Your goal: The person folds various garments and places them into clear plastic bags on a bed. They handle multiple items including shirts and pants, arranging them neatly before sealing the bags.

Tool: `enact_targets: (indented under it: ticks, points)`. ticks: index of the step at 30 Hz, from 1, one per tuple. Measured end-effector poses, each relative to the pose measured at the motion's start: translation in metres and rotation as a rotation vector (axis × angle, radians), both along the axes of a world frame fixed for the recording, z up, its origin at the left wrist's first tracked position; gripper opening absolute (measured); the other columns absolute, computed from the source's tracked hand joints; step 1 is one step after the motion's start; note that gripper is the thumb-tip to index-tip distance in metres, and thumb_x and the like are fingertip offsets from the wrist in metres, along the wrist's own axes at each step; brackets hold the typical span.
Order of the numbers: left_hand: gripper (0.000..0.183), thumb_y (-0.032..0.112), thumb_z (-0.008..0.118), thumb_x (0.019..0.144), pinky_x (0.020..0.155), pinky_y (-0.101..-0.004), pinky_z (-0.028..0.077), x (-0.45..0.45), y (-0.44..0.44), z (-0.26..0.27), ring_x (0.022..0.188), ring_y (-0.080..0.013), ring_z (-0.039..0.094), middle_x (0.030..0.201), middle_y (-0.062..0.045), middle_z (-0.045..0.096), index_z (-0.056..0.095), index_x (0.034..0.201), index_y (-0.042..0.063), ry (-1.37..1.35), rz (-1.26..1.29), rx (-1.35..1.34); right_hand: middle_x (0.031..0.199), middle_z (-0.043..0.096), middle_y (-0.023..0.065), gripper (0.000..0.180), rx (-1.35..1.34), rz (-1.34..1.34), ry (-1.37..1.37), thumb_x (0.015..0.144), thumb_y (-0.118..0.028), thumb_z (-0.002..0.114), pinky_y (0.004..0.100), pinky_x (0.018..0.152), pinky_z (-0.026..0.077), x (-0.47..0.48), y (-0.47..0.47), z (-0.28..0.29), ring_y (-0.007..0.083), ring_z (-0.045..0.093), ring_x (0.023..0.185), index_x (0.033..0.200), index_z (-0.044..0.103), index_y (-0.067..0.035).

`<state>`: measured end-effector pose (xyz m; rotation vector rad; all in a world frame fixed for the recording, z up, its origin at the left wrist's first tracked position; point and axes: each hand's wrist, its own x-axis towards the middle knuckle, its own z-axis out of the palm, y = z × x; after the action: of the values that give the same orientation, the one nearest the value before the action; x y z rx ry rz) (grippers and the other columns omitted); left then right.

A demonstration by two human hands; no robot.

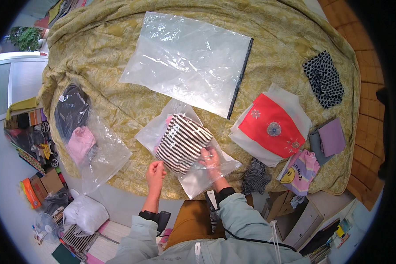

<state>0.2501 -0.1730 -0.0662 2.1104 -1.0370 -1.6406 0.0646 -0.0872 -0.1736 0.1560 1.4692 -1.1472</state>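
A folded black-and-white striped garment (184,142) lies with a pink cloth in a clear plastic bag (148,135) on the bed, right before me. My right hand (211,159) reaches through the bag's near end, under the clear film, its fingers at the garment's right corner; whether they grip it cannot be told. Just off the garment's lower left edge is my left hand (155,171), fingers curled together, nothing visible in them. A large flat clear bag with a dark closure strip (198,62) lies beyond. At the left, another clear bag (102,158) holds dark and pink clothes.
Right of me on the patterned bedspread (109,56) are a red printed cloth on a white one (272,127), a dotted folded cloth (324,79), a purple folded cloth (332,137), a striped printed garment (300,171) and a crumpled dark checked cloth (255,176). A cabinet (326,204) stands lower right.
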Motion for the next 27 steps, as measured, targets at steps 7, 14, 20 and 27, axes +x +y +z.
enact_targets:
  ticks: [7,14,20,27]
  points:
    - [0.055,0.051,0.057,0.089,0.076,-0.0314,0.05,0.052,0.059,-0.033,0.102,-0.0188,0.059,0.11,-0.007,0.056,0.049,0.122,0.008,0.152,0.06,0.469,0.107,0.058,0.0057,0.059,-0.059,0.093,-0.184,0.079,-0.037,0.075,0.0238,0.059,0.05,0.015,0.006,0.019,0.0126,0.058,0.084,0.12,0.05,-0.002]
    - [0.054,0.051,0.057,0.089,0.081,-0.03,0.046,0.04,0.095,-0.039,0.099,-0.0115,0.054,0.111,-0.001,0.058,0.053,0.123,0.009,0.295,-0.119,0.558,0.115,0.056,0.009,0.063,-0.109,0.208,-0.258,0.08,-0.029,0.074,0.0294,0.068,0.052,0.019,0.005,0.022,0.0167,0.059,0.095,0.13,0.043,-0.007]
    - [0.038,0.041,0.062,0.089,0.07,-0.0234,0.044,0.035,0.112,-0.043,0.081,-0.0049,0.052,0.094,0.004,0.061,0.063,0.107,0.008,0.389,-0.147,0.538,0.112,0.056,0.0089,0.06,0.007,0.219,-0.206,0.08,-0.027,0.075,0.0335,0.068,0.055,0.029,0.004,0.036,0.019,0.059,0.093,0.126,0.044,-0.004]
    - [0.028,0.031,0.065,0.089,0.063,-0.021,0.043,0.036,0.132,-0.046,0.068,-0.0042,0.05,0.083,0.004,0.061,0.066,0.098,0.005,0.433,-0.132,0.465,0.097,0.055,0.0079,0.057,0.029,0.245,-0.212,0.081,-0.03,0.074,0.0344,0.064,0.057,0.041,0.006,0.032,0.0176,0.058,0.08,0.118,0.046,0.002]
